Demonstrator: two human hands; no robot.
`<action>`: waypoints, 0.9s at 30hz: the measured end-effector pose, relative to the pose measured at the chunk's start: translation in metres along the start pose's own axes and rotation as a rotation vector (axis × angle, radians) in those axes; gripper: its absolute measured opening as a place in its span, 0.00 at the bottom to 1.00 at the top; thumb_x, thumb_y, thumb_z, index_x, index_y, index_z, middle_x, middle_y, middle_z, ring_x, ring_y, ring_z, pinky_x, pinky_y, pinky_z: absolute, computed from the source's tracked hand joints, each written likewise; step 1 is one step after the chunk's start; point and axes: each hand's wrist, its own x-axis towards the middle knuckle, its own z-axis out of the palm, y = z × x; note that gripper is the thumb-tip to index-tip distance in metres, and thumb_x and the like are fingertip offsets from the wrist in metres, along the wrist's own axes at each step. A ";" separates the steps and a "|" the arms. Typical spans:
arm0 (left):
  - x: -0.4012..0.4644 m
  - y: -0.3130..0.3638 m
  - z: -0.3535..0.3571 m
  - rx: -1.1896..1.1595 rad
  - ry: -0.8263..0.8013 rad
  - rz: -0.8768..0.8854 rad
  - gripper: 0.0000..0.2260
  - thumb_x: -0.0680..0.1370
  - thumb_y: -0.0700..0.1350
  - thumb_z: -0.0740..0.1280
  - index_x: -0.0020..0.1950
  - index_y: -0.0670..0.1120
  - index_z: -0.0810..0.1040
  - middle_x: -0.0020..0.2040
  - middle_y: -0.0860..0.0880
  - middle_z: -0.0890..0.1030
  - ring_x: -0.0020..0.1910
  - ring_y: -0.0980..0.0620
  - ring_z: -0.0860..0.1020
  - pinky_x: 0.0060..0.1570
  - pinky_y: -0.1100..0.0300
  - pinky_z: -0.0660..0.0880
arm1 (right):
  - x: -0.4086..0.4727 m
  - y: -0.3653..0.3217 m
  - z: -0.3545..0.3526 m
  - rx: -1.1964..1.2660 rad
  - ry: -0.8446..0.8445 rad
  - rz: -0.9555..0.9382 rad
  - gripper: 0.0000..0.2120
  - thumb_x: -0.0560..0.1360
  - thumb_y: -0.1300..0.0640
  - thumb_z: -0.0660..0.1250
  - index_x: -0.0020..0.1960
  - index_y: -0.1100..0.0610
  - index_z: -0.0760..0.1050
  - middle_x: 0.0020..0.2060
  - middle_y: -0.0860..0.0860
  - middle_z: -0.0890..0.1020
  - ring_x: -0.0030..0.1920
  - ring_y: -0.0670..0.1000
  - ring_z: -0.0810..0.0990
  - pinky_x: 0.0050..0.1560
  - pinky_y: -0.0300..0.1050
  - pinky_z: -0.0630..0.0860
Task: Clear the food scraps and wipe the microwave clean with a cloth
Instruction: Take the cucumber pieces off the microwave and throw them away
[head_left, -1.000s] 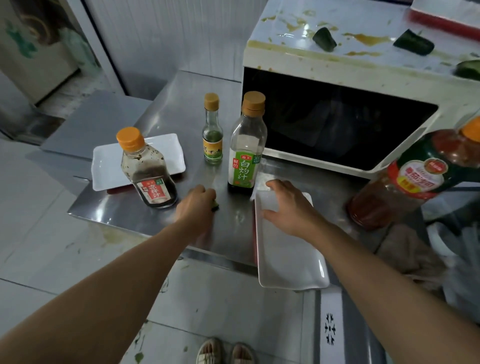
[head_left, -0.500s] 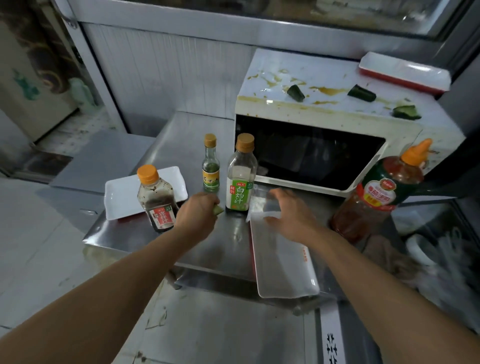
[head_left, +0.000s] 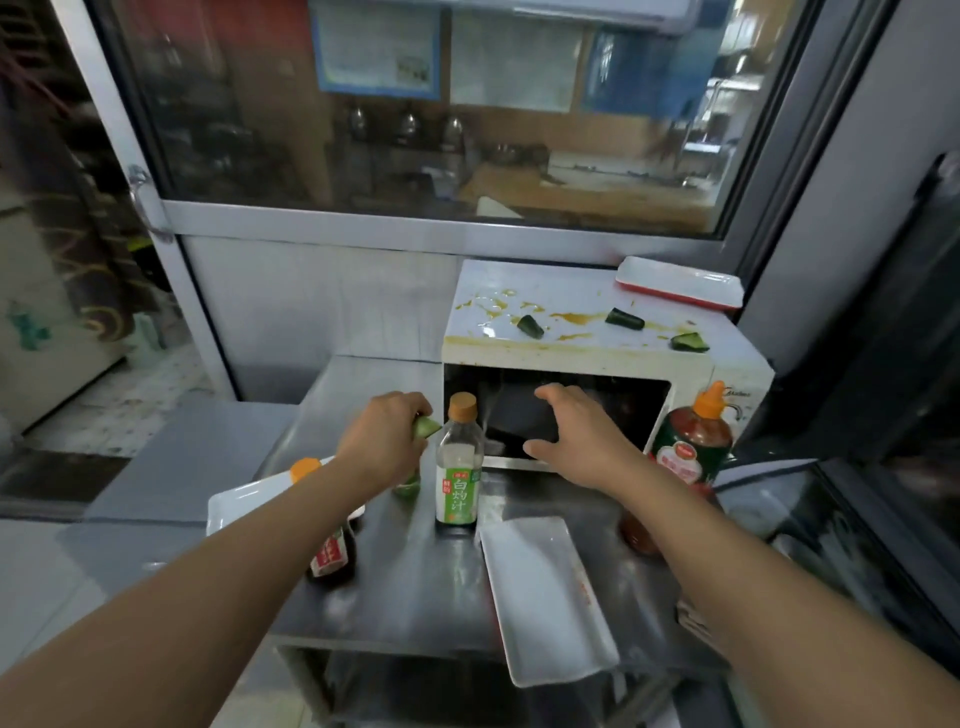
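Left hand (head_left: 382, 441) pinches half-hidden cucumber piece (head_left: 427, 427); right hand (head_left: 574, 441) spread wide

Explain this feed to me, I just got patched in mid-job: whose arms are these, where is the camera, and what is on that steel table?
There is no robot here. A person wears a wide-angle camera on the head, so both forearms reach in from the bottom. The left hand has a grip on a green vegetable piece. The right hand is open, raised in front of the microwave door. The microwave top is stained with yellow sauce and has three green scraps on it, plus a white and red tray at the back. On the steel table stand a clear sauce bottle, a red sauce bottle and a dark bottle, with two white trays.
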 end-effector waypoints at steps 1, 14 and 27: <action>0.004 0.003 -0.004 -0.005 0.011 0.009 0.15 0.75 0.41 0.66 0.61 0.45 0.75 0.57 0.45 0.78 0.56 0.45 0.75 0.53 0.55 0.73 | 0.002 0.000 -0.006 0.000 0.016 0.002 0.33 0.73 0.50 0.69 0.72 0.55 0.59 0.68 0.54 0.66 0.68 0.54 0.66 0.64 0.48 0.67; 0.075 0.054 -0.013 -0.008 0.078 0.112 0.15 0.73 0.40 0.68 0.60 0.45 0.76 0.56 0.46 0.79 0.55 0.46 0.75 0.49 0.58 0.70 | 0.053 0.044 -0.059 -0.035 0.126 0.030 0.31 0.74 0.50 0.68 0.72 0.55 0.59 0.69 0.54 0.65 0.69 0.54 0.65 0.63 0.47 0.66; 0.154 0.106 0.018 -0.039 0.090 0.095 0.13 0.73 0.37 0.65 0.56 0.49 0.77 0.53 0.50 0.78 0.50 0.50 0.74 0.43 0.58 0.71 | 0.152 0.129 -0.092 -0.083 0.147 0.079 0.31 0.75 0.52 0.67 0.73 0.56 0.60 0.71 0.55 0.65 0.70 0.56 0.63 0.65 0.50 0.65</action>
